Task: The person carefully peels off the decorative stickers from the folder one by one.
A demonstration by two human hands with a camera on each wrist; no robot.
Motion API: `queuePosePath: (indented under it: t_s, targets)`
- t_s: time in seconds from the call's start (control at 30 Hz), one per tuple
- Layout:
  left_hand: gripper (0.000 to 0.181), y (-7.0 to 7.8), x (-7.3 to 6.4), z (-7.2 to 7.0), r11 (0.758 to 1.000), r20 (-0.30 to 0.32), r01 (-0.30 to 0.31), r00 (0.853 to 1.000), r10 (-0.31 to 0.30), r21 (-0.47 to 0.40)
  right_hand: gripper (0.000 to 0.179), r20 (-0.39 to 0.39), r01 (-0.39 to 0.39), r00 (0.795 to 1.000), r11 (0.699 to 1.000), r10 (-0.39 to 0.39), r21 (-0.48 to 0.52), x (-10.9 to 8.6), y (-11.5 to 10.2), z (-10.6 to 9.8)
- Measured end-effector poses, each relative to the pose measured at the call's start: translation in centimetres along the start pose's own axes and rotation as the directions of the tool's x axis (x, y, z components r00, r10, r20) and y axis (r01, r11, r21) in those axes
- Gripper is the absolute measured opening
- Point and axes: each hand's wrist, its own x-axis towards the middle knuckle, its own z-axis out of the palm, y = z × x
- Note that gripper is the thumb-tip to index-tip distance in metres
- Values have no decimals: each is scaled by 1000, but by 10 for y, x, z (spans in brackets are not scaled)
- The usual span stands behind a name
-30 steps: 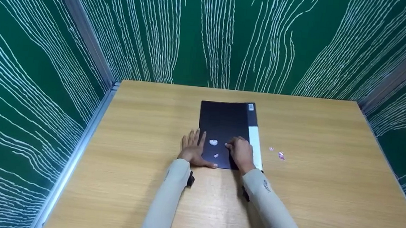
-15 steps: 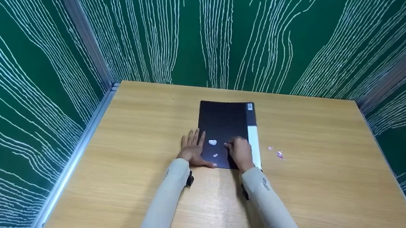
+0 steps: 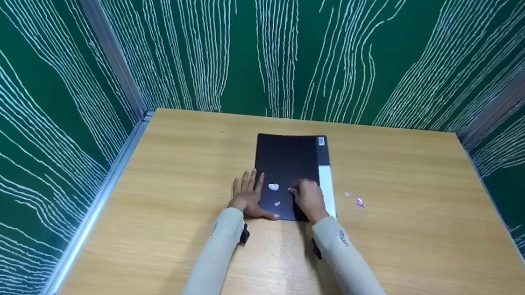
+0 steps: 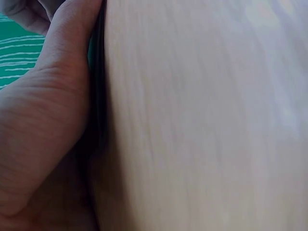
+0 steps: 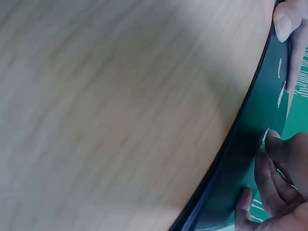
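Right hand [image 3: 309, 199]: narrow, fingers curled, thumb and fingertips pinching one pale sliver [image 5: 265, 136] at the surface of the black folder [image 3: 287, 156], in its nearer half.
Left hand [image 3: 247, 199]: wide, fingers spread over the near left corner of the black folder, thumb along its near edge.
Scraps, counted: five in sight, with one at the right hand, two elsewhere on the black folder and two on the counter [image 3: 424, 235].
Scraps on the folder: a larger white scrap [image 3: 274, 186] between the two hands; a smaller white scrap [image 3: 277, 203] nearer the person, just beyond the left thumb.
Scraps on the counter: a small pinkish scrap [image 3: 348, 194] and a larger shiny scrap [image 3: 360, 202], near each other, right of the black folder.
Folder: one, lying on the counter, with one white strip [image 3: 327, 185] down its right side and one small label [image 3: 321, 141] at the far right corner.
Sleeves: two, pale, the left sleeve [image 3: 208, 265] and the right sleeve [image 3: 355, 276], each with a dark wrist device.
Walls: three, green with white wavy lines, and two metal posts at the corners.
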Motion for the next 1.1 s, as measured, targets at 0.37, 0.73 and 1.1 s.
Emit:
queuePosePath:
  t_s: [0.37,0.73,1.1]
  targets:
    - [138,2,-1,-1,1000,4,2,1000,-2,-26,10,13,33,999,998,-32,-46,0,-2,-4]
    - [138,2,-1,0,1000,3,12,1000,-12,-16,12,38,75,997,994,-72,-76,0,-1,-3]
    - [138,-1,6,2,999,49,25,999,-22,-44,14,9,135,991,978,-135,-159,-1,1,1]
